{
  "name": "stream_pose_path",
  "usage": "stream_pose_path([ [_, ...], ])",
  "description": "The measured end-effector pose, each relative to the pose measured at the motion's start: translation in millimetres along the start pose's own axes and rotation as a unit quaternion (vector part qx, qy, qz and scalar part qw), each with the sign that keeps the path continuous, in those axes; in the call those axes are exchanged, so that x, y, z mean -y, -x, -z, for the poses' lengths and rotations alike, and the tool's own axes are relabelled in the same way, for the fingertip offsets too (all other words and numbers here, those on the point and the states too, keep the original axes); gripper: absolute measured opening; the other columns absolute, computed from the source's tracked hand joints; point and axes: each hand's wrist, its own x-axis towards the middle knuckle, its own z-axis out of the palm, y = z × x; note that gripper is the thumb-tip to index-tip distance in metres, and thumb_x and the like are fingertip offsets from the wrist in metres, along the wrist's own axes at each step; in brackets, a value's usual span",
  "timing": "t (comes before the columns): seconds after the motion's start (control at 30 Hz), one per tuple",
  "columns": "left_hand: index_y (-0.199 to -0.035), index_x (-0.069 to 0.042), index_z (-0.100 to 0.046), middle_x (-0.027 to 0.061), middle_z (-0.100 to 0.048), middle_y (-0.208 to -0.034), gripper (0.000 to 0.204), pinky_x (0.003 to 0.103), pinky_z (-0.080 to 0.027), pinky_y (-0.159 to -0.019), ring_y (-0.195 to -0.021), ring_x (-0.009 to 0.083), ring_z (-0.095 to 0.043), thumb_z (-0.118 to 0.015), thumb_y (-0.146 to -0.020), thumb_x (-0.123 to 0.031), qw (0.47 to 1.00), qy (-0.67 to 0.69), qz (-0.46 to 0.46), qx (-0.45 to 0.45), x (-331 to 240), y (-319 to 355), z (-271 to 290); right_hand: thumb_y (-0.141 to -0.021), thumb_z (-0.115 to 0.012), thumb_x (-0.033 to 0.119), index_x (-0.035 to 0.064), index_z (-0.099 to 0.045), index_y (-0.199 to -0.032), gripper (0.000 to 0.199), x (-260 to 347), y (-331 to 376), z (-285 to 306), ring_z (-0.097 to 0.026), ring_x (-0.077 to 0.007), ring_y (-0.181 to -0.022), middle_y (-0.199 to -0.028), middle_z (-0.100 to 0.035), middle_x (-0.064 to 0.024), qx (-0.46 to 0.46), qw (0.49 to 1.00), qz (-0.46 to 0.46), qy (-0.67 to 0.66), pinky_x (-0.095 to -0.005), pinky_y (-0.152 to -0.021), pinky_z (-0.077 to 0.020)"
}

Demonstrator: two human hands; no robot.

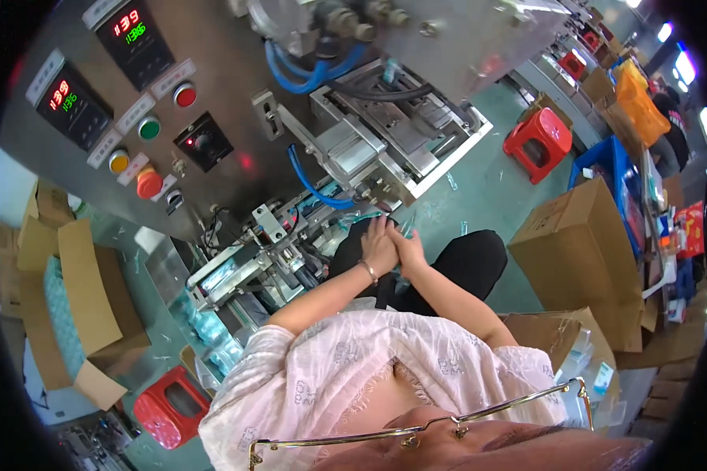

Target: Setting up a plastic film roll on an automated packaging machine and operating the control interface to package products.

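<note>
- Two bare hands meet at the outfeed of a grey metal packaging machine (385, 133): the left hand (379, 245) and right hand (408, 250) press together on small clear-and-teal sachets (407, 228), barely visible between the fingers, above the person's lap.
- Whether either grip pinches a sachet cannot be told.
- Fingers sit near the machine's moving steel parts; a reach too far in could catch them, or sachets could slip to the green floor (487, 188).
- Around them: brown cardboard box (581, 251), red plastic stool (538, 141).
</note>
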Motion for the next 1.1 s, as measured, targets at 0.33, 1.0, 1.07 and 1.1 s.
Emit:
stream_pose_path([
  [0.33,-0.124,-0.004,-0.036,0.0127,-0.051,-0.111,0.059,0.032,-0.041,-0.083,-0.101,0.0202,-0.05,-0.063,-0.071,-0.006,0.795,0.531,-0.004,0.292,-48,-66,-48,-0.071,-0.057,0.014,0.0048,-0.053,-0.068,0.01,185,-100,54,-0.046,-0.0162,-0.045,-0.056,-0.049,-0.0047,-0.128,0.979,0.13,-0.085,-0.0292,-0.039,-0.0351],
  [1.0,-0.083,-0.004,-0.05,0.0067,-0.054,-0.073,0.007,0.029,-0.046,-0.057,-0.066,0.0177,-0.055,-0.046,-0.083,-0.01,0.685,0.658,0.051,0.309,-358,-287,-86,-0.061,-0.068,0.039,0.006,-0.053,-0.109,0.06,391,-56,283,-0.055,-0.0183,-0.078,-0.087,-0.06,-0.0094,-0.031,0.806,0.125,0.578,-0.0305,-0.07,-0.0437],
  [1.07,-0.084,-0.002,-0.051,0.0074,-0.055,-0.075,0.005,0.028,-0.047,-0.062,-0.07,0.0179,-0.056,-0.048,-0.081,-0.005,0.588,0.717,0.151,0.343,-386,-300,-91,-0.067,-0.063,0.024,0.007,-0.057,-0.1,0.038,383,-57,325,-0.05,-0.0143,-0.062,-0.07,-0.057,-0.0042,-0.053,0.837,0.224,0.496,-0.0306,-0.057,-0.0422],
  [1.1,-0.091,0.0,-0.05,0.0096,-0.056,-0.086,0.011,0.031,-0.047,-0.071,-0.081,0.0198,-0.055,-0.05,-0.08,-0.004,0.556,0.714,0.099,0.413,-395,-293,-98,-0.067,-0.063,0.024,0.007,-0.057,-0.1,0.038,368,-62,354,-0.05,-0.0143,-0.062,-0.07,-0.057,-0.0042,-0.057,0.845,0.206,0.491,-0.0306,-0.057,-0.0422],
])
